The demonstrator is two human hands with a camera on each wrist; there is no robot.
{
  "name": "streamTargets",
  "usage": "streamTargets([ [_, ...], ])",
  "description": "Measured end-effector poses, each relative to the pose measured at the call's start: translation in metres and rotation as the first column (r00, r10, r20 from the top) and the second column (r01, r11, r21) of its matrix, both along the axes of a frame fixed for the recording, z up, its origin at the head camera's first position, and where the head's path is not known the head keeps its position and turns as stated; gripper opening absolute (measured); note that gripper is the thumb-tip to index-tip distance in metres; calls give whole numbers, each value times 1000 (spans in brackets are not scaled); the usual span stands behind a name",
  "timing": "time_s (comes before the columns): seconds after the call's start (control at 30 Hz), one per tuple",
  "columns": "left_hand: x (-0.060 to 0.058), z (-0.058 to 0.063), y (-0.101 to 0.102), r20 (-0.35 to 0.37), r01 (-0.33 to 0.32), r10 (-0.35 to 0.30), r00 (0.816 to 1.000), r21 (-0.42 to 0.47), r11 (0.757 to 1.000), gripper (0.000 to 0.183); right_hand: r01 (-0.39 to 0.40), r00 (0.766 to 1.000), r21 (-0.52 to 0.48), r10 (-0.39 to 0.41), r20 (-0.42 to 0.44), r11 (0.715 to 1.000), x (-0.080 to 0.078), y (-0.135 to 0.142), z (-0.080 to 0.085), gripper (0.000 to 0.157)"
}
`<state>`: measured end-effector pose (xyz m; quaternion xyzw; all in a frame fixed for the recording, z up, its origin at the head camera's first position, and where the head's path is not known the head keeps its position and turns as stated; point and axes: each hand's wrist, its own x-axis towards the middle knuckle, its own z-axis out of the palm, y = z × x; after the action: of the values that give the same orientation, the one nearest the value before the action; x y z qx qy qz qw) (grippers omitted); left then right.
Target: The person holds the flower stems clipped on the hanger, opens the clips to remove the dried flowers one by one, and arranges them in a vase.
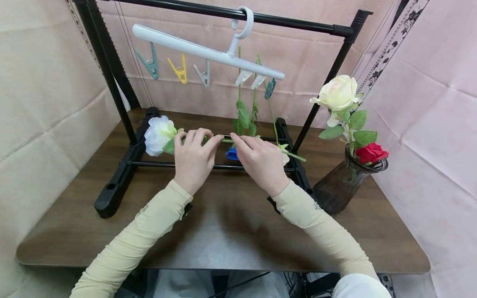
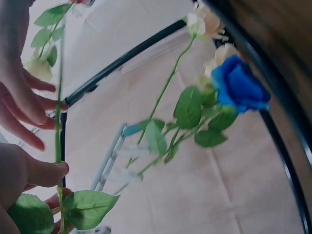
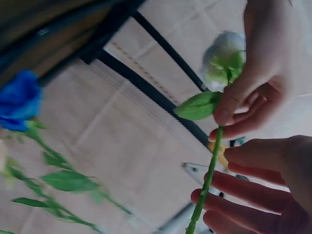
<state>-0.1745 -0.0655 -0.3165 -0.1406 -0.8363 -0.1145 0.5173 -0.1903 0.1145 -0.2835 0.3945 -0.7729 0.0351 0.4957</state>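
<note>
A pale blue-white artificial flower [image 1: 159,135] lies sideways, its bloom at the left and its green stem [image 3: 213,163] running right. My left hand [image 1: 194,159] pinches that stem close below the bloom, beside a leaf [image 3: 198,106]. Along the same stem, the fingers of my right hand [image 1: 262,165] are extended and touch it, with the thumb held apart, as the right wrist view shows. Behind the hands, a blue rose [image 2: 240,84] and cream roses hang head-down from clothespins [image 1: 244,77] on a light blue hanger [image 1: 186,46].
The hanger hooks over a black rack [image 1: 298,23] standing on the wooden table [image 1: 223,248]. Teal, yellow [image 1: 179,70] and grey clothespins hang at its left without flowers. At right, a tilted dark glass vase [image 1: 331,186] holds a white rose [image 1: 339,93] and a red rose [image 1: 371,153].
</note>
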Motion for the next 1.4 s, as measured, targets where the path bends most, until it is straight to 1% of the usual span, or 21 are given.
streamTargets([
  [0.23, 0, -20, 20, 139, 57, -46, 989, -73, 996, 20, 99, 994, 58, -101, 37, 993, -1, 16, -27, 14],
  [0.3, -1, -25, 24, 148, 79, -67, 987, -76, 994, 19, 117, 992, 76, -120, 48, 990, 0, 21, -32, 11],
  [0.4, -1, -29, 30, 61, 196, -193, 979, -43, 980, 17, 138, 989, 75, -142, 40, 988, 0, 27, -36, 9],
  [0.43, -1, -29, 32, -8, 274, -275, 962, -33, 961, 17, 147, 988, 67, -150, 30, 987, 0, 28, -36, 8],
  [0.47, 0, -29, 35, -88, 362, -364, 927, -45, 931, 17, 158, 987, 53, -158, 13, 986, 1, 29, -34, 7],
  [0.5, 1, -29, 37, -165, 448, -455, 875, -82, 890, 16, 163, 987, 36, -163, -6, 986, 1, 30, -31, 6],
  [0.57, 5, -29, 43, -273, 584, -618, 737, -203, 786, 16, 162, 986, 0, -162, -34, 987, 2, 32, -24, 6],
  [0.6, 7, -29, 47, -295, 624, -680, 672, -270, 733, 15, 158, 986, -20, -159, -42, 987, 3, 32, -19, 8],
  [0.63, 9, -30, 50, -295, 651, -729, 618, -327, 685, 15, 148, 987, -40, -150, -48, 988, 4, 34, -14, 9],
  [0.67, 11, -31, 54, -270, 677, -771, 577, -369, 636, 16, 138, 989, -59, -141, -52, 989, 6, 35, -8, 11],
  [0.77, 14, -33, 64, -148, 768, -856, 496, -385, 511, 17, 92, 994, -126, -99, -50, 988, 12, 42, 12, 16],
  [0.83, 12, -34, 72, -63, 829, -887, 457, -331, 451, 16, 62, 996, -193, -72, -47, 979, 16, 49, 27, 15],
  [0.87, 11, -33, 77, -23, 853, -894, 447, -291, 434, 16, 42, 997, -235, -54, -46, 971, 17, 54, 35, 14],
  [0.93, 6, -31, 87, 63, 882, -890, 451, -182, 434, 16, 4, 999, -326, -17, -36, 946, 21, 65, 51, 12],
  [1.03, -3, -23, 107, 225, 861, -846, 483, 50, 505, 16, -45, 999, -469, 43, -17, 882, 26, 85, 75, 10],
  [1.07, -7, -20, 114, 287, 834, -827, 483, 137, 535, 18, -53, 998, -515, 61, -2, 856, 27, 92, 81, 10],
  [1.1, -11, -17, 122, 350, 800, -813, 465, 228, 556, 19, -49, 998, -555, 67, 13, 830, 28, 100, 87, 10],
  [1.17, -19, -11, 137, 461, 712, -794, 397, 391, 583, 27, -40, 996, -634, 83, 38, 773, 28, 115, 95, 10],
  [1.23, -26, -6, 149, 560, 627, -770, 307, 490, 606, 37, -23, 992, -710, 107, 74, 704, 27, 130, 97, 11],
  [1.33, -32, -6, 165, 693, 554, -698, 180, 515, 655, 53, -2, 984, -792, 142, 108, 611, 24, 151, 91, 14],
  [1.4, -34, -9, 172, 759, 535, -636, 140, 482, 694, 63, 18, 978, -839, 167, 129, 544, 20, 158, 84, 15],
])
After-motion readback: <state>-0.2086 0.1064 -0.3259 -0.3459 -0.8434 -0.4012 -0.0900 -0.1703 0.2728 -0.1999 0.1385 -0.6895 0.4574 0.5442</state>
